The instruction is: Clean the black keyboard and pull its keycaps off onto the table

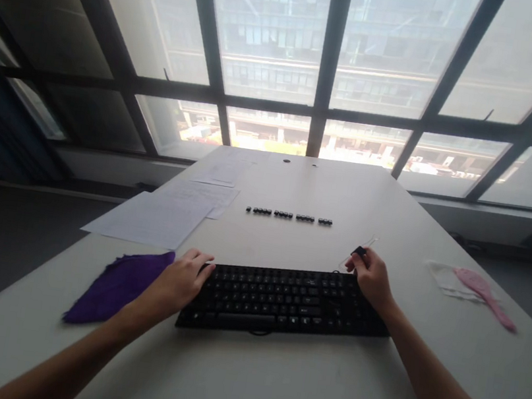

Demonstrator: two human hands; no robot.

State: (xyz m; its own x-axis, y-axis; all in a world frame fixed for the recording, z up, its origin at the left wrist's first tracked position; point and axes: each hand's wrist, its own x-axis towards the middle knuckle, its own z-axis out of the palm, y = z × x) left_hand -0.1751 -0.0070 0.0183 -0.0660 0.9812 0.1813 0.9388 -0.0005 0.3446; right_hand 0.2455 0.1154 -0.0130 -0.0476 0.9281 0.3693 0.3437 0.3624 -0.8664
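A black keyboard [261,295] lies slightly tilted across the near part of the white table. At its upper left end, my left hand [189,275] grips the edge, thumb and fingers close together. My right hand [370,275] is over the keyboard's upper right end and pinches a small black keycap puller [359,250] with thin wire loops. Part of that end is hidden beneath the hand. Beyond the keyboard, several black keycaps [283,215] lie in a row, set out in small groups, with a single keycap [248,209] at the left.
A folded purple cloth [117,287] lies beside my left forearm. White paper sheets [153,216] spread along the table's left edge. On the right, a pink brush-like thing [482,292] rests partly on a white cloth or wrapper [448,280]. Large windows stand behind the table [258,385].
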